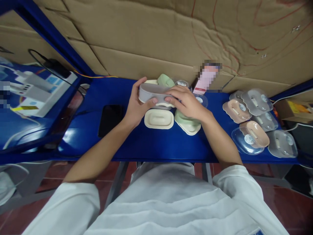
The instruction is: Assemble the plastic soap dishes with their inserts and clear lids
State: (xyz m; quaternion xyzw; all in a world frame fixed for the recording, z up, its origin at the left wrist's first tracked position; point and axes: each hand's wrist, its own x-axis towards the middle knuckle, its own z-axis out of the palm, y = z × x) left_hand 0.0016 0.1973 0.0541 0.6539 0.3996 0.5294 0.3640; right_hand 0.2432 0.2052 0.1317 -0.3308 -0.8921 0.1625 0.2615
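Note:
A small translucent grey plastic box (pixel 155 92) with a cream rim is held tilted above the blue table. My left hand (pixel 138 106) grips its left end, thumb along the near side and fingers around the far side. On the right end, the thumb and fingers of my right hand (pixel 187 101) are closed over the box. Just below it lies a cream oval tray (pixel 158 119) with a raised middle. Near my right wrist rests a cream tray with a pale green piece (pixel 188 122) on it. Another pale green piece (pixel 165 79) shows behind the box, partly hidden.
Clear lids and peach trays (pixel 236 111) are grouped on the right of the blue table (pixel 146 147). A black phone (pixel 110 120) lies at the left. Behind stands a pink box (pixel 206 78) against the cardboard wall (pixel 146 39). A white power strip (pixel 52 94) sits far left.

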